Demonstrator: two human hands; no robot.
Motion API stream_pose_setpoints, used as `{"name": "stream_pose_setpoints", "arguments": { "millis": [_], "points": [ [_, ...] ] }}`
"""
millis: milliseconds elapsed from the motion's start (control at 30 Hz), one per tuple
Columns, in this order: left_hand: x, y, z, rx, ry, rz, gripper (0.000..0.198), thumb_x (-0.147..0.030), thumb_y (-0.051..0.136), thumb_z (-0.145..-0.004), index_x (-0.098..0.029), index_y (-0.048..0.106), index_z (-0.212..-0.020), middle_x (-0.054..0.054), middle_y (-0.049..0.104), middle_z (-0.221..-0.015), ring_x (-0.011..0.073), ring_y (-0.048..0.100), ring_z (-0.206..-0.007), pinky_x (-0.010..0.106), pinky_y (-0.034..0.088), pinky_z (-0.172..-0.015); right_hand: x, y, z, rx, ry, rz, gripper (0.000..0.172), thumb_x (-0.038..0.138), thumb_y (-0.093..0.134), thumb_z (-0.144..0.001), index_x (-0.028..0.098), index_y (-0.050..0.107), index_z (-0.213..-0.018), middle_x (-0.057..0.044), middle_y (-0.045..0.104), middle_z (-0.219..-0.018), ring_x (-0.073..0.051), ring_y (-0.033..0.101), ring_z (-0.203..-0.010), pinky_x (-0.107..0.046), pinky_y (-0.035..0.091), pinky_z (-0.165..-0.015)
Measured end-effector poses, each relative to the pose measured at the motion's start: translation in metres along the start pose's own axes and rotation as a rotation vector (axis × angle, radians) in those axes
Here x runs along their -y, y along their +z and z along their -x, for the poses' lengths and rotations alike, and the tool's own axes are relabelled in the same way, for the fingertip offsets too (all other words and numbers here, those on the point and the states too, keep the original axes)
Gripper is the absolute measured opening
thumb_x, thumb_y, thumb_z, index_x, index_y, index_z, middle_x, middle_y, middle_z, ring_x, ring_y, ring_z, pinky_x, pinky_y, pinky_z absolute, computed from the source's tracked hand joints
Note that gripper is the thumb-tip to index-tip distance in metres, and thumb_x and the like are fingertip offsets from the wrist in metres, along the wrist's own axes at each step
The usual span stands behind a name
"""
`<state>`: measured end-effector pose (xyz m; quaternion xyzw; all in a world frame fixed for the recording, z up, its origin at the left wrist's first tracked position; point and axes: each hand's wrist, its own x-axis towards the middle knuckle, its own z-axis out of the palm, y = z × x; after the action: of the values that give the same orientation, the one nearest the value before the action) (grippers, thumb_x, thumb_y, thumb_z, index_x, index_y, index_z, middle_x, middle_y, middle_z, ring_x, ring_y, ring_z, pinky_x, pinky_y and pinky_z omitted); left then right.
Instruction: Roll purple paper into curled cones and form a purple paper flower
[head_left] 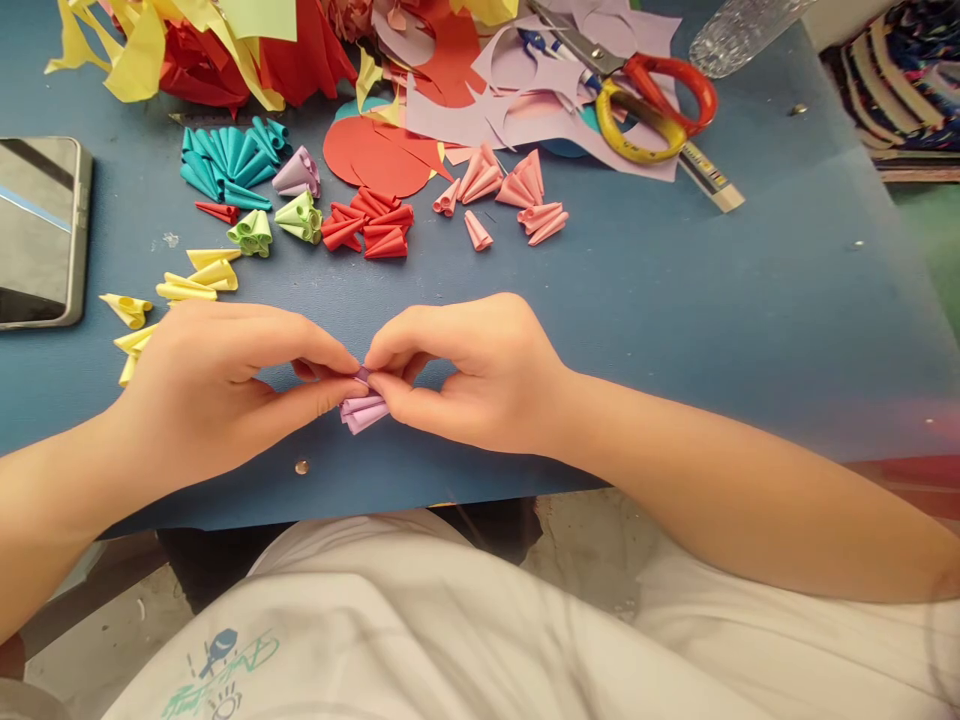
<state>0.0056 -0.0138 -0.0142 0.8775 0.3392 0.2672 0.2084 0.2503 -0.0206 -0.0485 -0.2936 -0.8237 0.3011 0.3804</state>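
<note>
Close to the table's front edge, my left hand and my right hand meet, thumbs and forefingers pinched on a small purple paper cone. My fingertips hide most of it. Right beneath them, other rolled purple paper cones show, touching or nearly touching the fingers; I cannot tell whether they are joined to the pinched one. Yellow paper cones lie by my left hand, partly covered by it. Beyond my hands sit red cones, pink cones, light green cones and teal cones.
At the back are scissors with red and yellow handles, over cut purple paper. Red paper circles lie nearby. A phone rests at the left, a clear plastic bottle at the back right. A metal stud marks the front edge.
</note>
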Motion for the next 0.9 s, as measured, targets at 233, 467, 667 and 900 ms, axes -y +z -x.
{"name": "stream_pose_setpoints", "arguments": {
  "millis": [233,467,667,900],
  "points": [
    [-0.004,0.0042,0.0005,0.013,-0.233,0.198,0.004,-0.023,0.083,-0.091,-0.023,0.08,-0.09,-0.005,0.081,-0.081,0.0097,0.071,-0.067,0.017,0.057,-0.062,0.0004,0.0005,0.0005,-0.018,-0.037,0.014,0.01,0.013,0.066,-0.098,0.016,0.074,-0.092,0.002,0.079,-0.083,-0.008,0.071,-0.071,-0.019,0.054,-0.07],
    [-0.0046,0.0032,0.0008,0.016,-0.212,0.213,0.005,-0.022,0.084,-0.092,-0.022,0.081,-0.088,-0.005,0.081,-0.079,0.008,0.07,-0.065,0.015,0.056,-0.061,0.0002,0.0005,0.0011,-0.004,-0.049,0.052,0.008,0.015,0.068,-0.1,0.016,0.075,-0.095,0.002,0.081,-0.085,-0.008,0.072,-0.072,-0.019,0.053,-0.07],
    [-0.0041,-0.0024,-0.0001,-0.04,-0.021,0.02,0.006,-0.022,0.08,-0.096,-0.02,0.085,-0.093,-0.001,0.087,-0.087,0.0086,0.075,-0.071,0.016,0.057,-0.073,0.0001,0.0013,0.0011,-0.051,-0.065,0.062,0.007,0.014,0.069,-0.099,0.016,0.075,-0.098,0.002,0.081,-0.087,-0.008,0.074,-0.074,-0.018,0.054,-0.072],
    [-0.0024,-0.0006,-0.0029,-0.002,-0.171,0.258,0.006,-0.016,0.08,-0.091,-0.021,0.082,-0.089,-0.001,0.084,-0.085,0.0099,0.075,-0.072,0.016,0.058,-0.068,0.0018,0.0007,0.0014,-0.058,-0.093,0.085,0.007,0.016,0.069,-0.101,0.016,0.074,-0.096,0.003,0.082,-0.088,-0.007,0.074,-0.074,-0.017,0.053,-0.072]
  ]
}}
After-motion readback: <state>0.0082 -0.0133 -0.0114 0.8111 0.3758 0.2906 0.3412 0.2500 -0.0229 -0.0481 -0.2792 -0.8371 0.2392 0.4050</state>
